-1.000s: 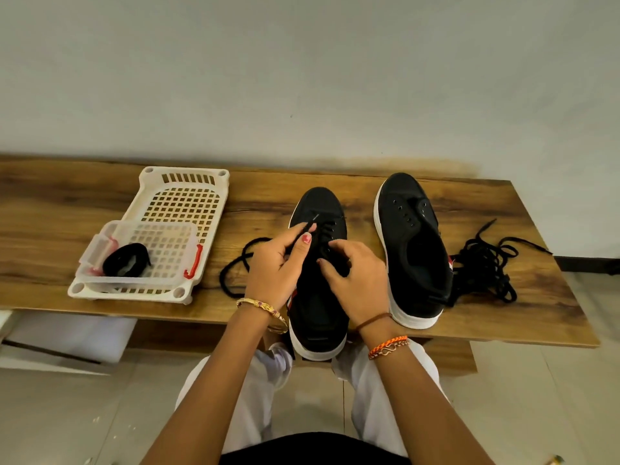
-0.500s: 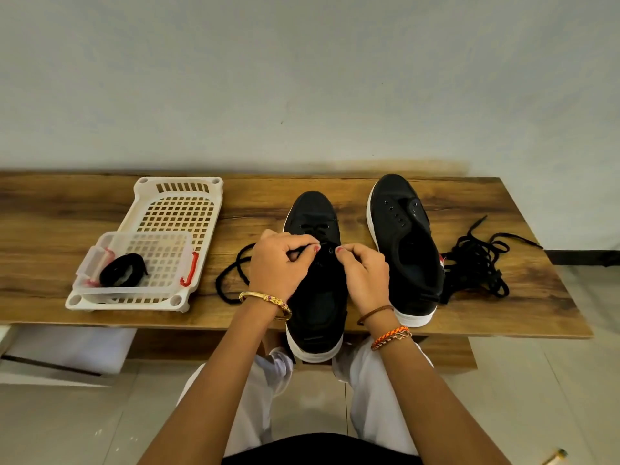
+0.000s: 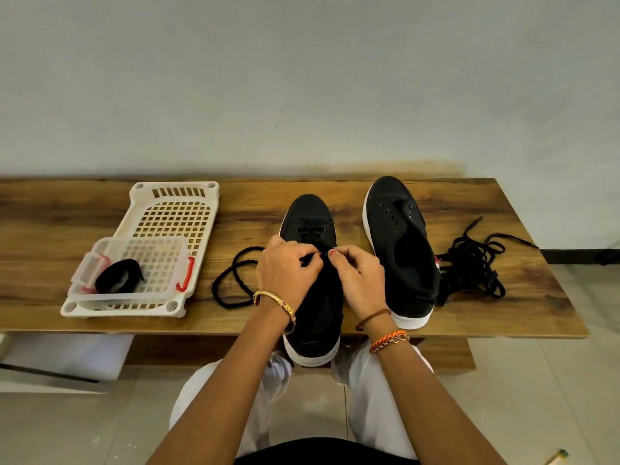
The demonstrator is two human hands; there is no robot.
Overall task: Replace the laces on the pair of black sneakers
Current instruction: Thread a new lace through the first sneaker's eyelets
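Left hand [image 3: 285, 268] and right hand [image 3: 360, 276] over near sneaker [image 3: 312, 223] on wooden bench [image 3: 503, 313], fingers curled, pinching black lace [image 3: 231, 283] at eyelets. Lace slack looped on bench left of left hand. Second sneaker [image 3: 402, 250] just right of right hand, unlaced; old laces [image 3: 473, 266] heaped beyond.

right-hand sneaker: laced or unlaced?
Unlaced. The right sneaker shows bare eyelets with no lace through them; a loose lace pile lies beside it.

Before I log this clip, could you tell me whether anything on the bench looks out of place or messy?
Mostly tidy. The one untidy spot is a tangled heap of black laces lying loose on the wooden bench, right of the unlaced sneaker. The nearer sneaker's heel overhangs the bench's front edge.
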